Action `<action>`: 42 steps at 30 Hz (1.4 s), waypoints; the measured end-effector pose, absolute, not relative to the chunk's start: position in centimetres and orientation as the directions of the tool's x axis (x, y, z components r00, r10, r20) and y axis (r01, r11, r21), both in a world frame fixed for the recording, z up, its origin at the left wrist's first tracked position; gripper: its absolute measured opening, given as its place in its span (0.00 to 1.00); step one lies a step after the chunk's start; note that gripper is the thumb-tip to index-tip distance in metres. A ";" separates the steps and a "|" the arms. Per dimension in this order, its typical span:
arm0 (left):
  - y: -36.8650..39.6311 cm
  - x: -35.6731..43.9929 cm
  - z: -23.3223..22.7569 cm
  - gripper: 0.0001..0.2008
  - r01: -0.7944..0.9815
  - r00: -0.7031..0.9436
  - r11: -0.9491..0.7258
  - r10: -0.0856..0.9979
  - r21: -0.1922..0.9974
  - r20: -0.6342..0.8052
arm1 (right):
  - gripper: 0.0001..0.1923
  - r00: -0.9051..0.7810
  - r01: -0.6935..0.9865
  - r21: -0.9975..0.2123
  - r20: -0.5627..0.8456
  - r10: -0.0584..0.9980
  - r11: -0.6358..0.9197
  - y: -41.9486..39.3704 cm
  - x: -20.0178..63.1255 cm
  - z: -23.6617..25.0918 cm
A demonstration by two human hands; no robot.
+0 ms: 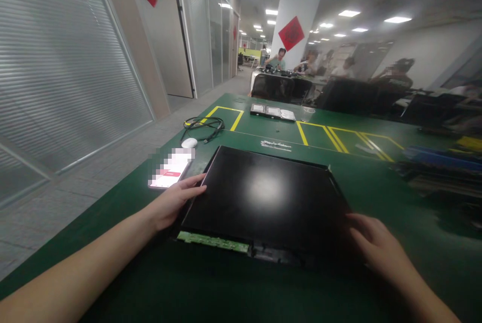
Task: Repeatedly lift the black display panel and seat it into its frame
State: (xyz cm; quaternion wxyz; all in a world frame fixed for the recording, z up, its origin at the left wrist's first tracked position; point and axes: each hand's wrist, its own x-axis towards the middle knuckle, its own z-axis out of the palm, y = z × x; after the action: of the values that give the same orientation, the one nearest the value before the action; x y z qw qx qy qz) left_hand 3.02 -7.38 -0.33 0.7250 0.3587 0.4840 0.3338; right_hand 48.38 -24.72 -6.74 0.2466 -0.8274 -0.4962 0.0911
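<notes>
Two hands flank black panel on green table, open office.

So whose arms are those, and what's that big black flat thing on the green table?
There is no machine here. A person wears a camera on their head, so you see their own two arms from above, as if you were them. The left hand rests on the left edge of a black screen panel lying flat on the green table. The right hand rests at its near right corner. Neither hand has lifted it. A thin green circuit strip runs along the panel's near edge. Beside the left hand lies a phone, and further back a white mouse, a coiled black cable and some flat drives. Other people sit far behind.
</notes>
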 end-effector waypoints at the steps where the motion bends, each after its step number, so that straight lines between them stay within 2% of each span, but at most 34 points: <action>1: -7.4 2.9 -0.3 0.27 -0.133 0.315 0.523 0.827 0.842 -0.465 | 0.27 0.491 0.778 -0.496 0.096 0.866 -0.385 -24.7 48.3 -6.7; 10: -7.6 2.2 0.0 0.34 -0.118 0.392 0.408 0.857 0.905 -0.335 | 0.23 0.499 0.775 -0.502 0.111 0.860 -0.385 -24.7 47.7 -6.4; 20: -7.9 1.9 0.3 0.37 -0.056 0.387 0.277 0.892 0.959 -0.234 | 0.22 0.519 0.743 -0.558 0.133 0.844 -0.369 -24.6 47.3 -5.9; 25: -8.3 2.2 0.7 0.45 -0.174 0.454 0.335 0.861 0.926 -0.227 | 0.31 0.596 0.610 -0.653 0.005 0.803 -0.449 -24.5 46.8 -5.3; 28: -8.3 2.1 0.6 0.46 -0.190 0.478 0.332 0.853 0.924 -0.209 | 0.36 0.655 0.513 -0.716 -0.030 0.755 -0.474 -24.5 46.6 -4.8; 32: -8.3 2.0 0.5 0.44 -0.194 0.482 0.282 0.861 0.939 -0.159 | 0.29 0.701 0.445 -0.784 0.004 0.714 -0.433 -24.4 46.7 -4.8; 35: -8.3 2.1 0.5 0.45 -0.191 0.461 0.261 0.875 0.946 -0.148 | 0.24 0.712 0.364 -0.840 -0.027 0.702 -0.401 -24.4 46.9 -5.2; 38: -8.2 2.3 0.8 0.45 -0.206 0.394 0.257 0.905 0.944 -0.161 | 0.23 0.662 0.290 -0.895 -0.068 0.746 -0.339 -24.3 47.1 -5.5; 42: -8.2 2.1 1.1 0.40 -0.201 0.285 0.214 0.947 0.956 -0.152 | 0.25 0.623 0.232 -0.942 -0.046 0.781 -0.241 -24.5 47.4 -5.2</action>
State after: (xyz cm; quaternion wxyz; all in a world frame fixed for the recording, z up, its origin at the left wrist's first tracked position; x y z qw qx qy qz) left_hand 2.08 -8.17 1.12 0.6615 0.4525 0.4117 0.4338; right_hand 47.35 -24.53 -5.19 0.5125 -0.7410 -0.3417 0.2675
